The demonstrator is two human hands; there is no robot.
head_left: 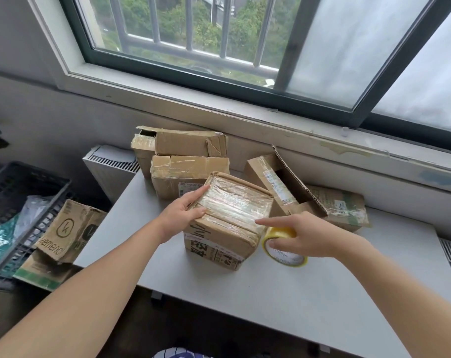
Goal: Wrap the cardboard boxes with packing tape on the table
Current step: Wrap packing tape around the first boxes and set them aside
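Mid-wrap on the front box (229, 220), standing near the middle of the table (296, 301), its top face already glossy with clear strips. Steadies that box with the left hand (185, 210), clamped on its upper left edge: thumb pressed on the taped top, fingers laid along the left side. Holds the tape roll (283, 245) in the right hand (302, 236), just right of the front box and low against its right wall. Thumb and lower fingers curled round the yellow roll, index finger stretched out straight, tip at the box's top right edge. Probably pressing a strip end down at that edge. Cannot tell whether a length of film runs from roll to box, being clear.

Calls next, by the look of it, for drawing the roll away from that edge and down the right wall under steady tension. Needs the left hand braced against the pull, so as not to slide or tip the box. Then needs a clean break of the film; no cutter in sight.

Behind the front box, two stacked boxes (191, 161), partly taped. Behind and to its right, an open box (276, 182) with one flap raised, likely waiting its turn. Further right, a flat box (343, 208). Left of the front box, off the table and lower, a dark basket (18, 202).
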